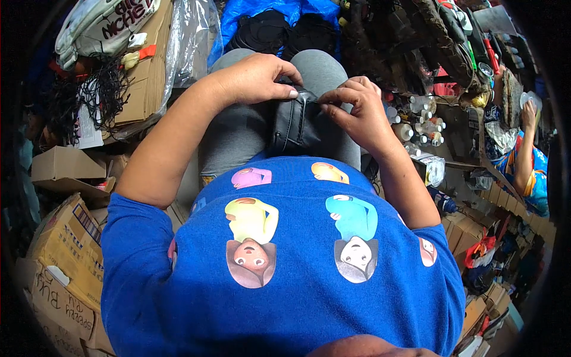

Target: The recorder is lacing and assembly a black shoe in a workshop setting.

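A black leather piece with raised stitched seams rests in my lap, between my thighs in grey trousers. My left hand reaches over it from the left, thumb and curled fingers closed at its upper edge. On the other side, my right hand pinches the upper right edge between thumb and forefinger, with the other fingers bent. Whether a thread or needle is between those fingertips is too small to tell. The underside of the leather is hidden.
Beyond my knees, dark round items lie on a blue plastic sheet. Cardboard and black cords are at left, above cardboard boxes. Several small bottles stand right. At far right is another person's arm.
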The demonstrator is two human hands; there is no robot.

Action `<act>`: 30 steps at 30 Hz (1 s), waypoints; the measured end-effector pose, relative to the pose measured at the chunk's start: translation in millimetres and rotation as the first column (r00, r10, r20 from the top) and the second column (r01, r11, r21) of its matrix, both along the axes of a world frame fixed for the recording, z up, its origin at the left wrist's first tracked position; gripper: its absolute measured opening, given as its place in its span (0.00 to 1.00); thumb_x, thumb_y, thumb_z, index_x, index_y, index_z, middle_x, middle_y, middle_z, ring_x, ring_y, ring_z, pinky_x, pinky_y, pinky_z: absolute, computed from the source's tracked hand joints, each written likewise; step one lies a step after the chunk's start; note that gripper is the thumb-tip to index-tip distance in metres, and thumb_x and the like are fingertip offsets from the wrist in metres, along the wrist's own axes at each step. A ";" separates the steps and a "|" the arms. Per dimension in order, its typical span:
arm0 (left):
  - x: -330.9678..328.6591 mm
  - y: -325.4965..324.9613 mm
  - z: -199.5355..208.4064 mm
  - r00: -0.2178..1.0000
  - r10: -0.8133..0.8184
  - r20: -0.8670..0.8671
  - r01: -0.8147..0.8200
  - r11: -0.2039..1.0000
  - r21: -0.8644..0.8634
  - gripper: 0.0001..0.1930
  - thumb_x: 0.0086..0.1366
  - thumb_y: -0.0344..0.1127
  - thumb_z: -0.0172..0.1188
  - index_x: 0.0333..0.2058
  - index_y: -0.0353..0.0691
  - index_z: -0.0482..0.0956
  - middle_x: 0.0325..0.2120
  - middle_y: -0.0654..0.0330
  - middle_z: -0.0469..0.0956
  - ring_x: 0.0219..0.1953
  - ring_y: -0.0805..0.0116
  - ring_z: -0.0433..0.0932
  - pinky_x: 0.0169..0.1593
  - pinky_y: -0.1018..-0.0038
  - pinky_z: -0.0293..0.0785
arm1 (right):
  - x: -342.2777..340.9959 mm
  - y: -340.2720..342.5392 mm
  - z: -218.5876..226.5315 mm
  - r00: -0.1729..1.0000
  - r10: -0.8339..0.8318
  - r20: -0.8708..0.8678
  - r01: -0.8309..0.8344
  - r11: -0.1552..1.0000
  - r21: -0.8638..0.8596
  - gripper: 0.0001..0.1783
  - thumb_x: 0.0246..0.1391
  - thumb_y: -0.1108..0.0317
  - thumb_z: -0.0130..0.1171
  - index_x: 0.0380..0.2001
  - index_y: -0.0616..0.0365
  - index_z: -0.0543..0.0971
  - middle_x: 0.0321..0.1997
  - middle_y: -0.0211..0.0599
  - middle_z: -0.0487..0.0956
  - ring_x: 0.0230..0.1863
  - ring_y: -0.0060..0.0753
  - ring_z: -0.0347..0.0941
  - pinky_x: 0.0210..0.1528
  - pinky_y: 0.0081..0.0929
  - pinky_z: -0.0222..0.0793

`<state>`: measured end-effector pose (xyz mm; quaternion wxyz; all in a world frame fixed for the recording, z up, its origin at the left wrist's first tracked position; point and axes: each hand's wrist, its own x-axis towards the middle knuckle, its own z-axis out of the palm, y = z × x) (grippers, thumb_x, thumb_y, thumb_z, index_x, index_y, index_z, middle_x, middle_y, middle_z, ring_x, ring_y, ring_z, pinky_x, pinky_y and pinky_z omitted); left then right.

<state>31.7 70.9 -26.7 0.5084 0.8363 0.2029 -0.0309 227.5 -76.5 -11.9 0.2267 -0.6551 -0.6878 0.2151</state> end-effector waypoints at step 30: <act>6.5 6.3 -11.8 1.000 -0.013 0.022 0.016 0.988 -0.154 0.13 0.52 0.33 0.66 0.36 0.36 0.79 0.26 0.67 0.75 0.31 0.79 0.70 0.38 0.78 0.67 | 14.0 11.0 -20.9 0.986 0.125 0.113 -0.144 0.974 0.177 0.09 0.41 0.65 0.66 0.29 0.38 0.83 0.30 0.21 0.76 0.44 0.32 0.68 0.55 0.41 0.51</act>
